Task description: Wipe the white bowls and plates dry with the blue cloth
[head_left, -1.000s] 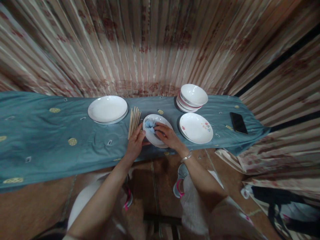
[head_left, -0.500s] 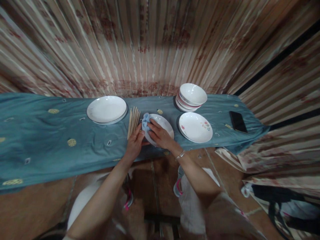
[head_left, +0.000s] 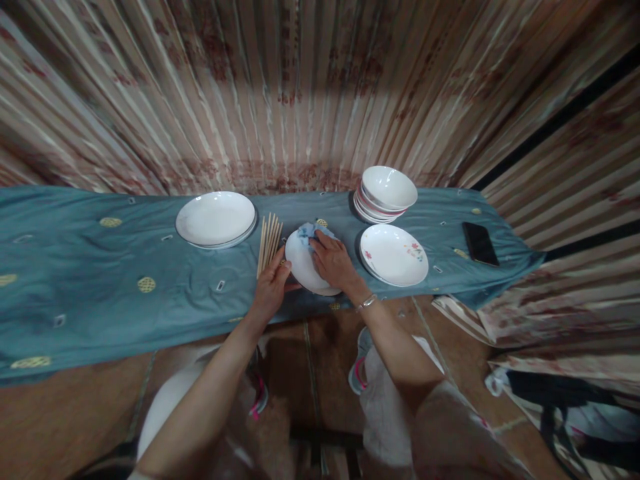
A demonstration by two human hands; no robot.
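Observation:
A white plate [head_left: 305,267] is held over the front edge of the table, its left rim gripped by my left hand [head_left: 273,280]. That hand's thumb lies on the plate's upper face, while its other fingers are partly hidden underneath. My right hand [head_left: 336,261] presses a crumpled light blue cloth [head_left: 311,233] against the plate near its far rim. Just left of the plate, a bundle of wooden chopsticks [head_left: 270,237] lies on the tablecloth, close to my left hand. Right of the plate sits a small stack of white plates with flowers [head_left: 393,257].
Large white plates [head_left: 215,219] are stacked at the left, and white bowls [head_left: 389,189] are stacked at the back right. A black phone [head_left: 480,243] lies near the right end of the blue-green tablecloth [head_left: 110,287]. A pleated curtain [head_left: 320,133] hangs behind the table.
My right hand has moved the cloth from the plate's left rim to the right, along its far side. My left hand keeps its hold on the rim.

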